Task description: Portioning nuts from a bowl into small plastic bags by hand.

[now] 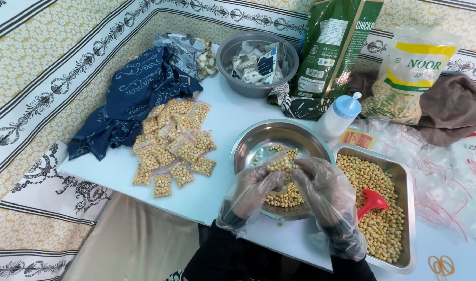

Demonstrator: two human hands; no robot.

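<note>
Setting: my home packing corner, not a shop. Evidence: low white table (225, 112) ringed by yellow floral floor cushions with scrolled borders (45, 62); crumpled blue patterned cloth (131, 96); grey plastic bowl (228, 62); steel tray of chickpeas (407, 205); pile of small filled clear bags (174, 145).

Both gloved hands, left hand (251, 190) and right hand (321, 182), pinch a small clear bag of chickpeas (278, 165) over a round steel bowl (248, 143); filled packets (173, 148) lie at nine o'clock, a chickpea tray (404, 208) at three.
</note>
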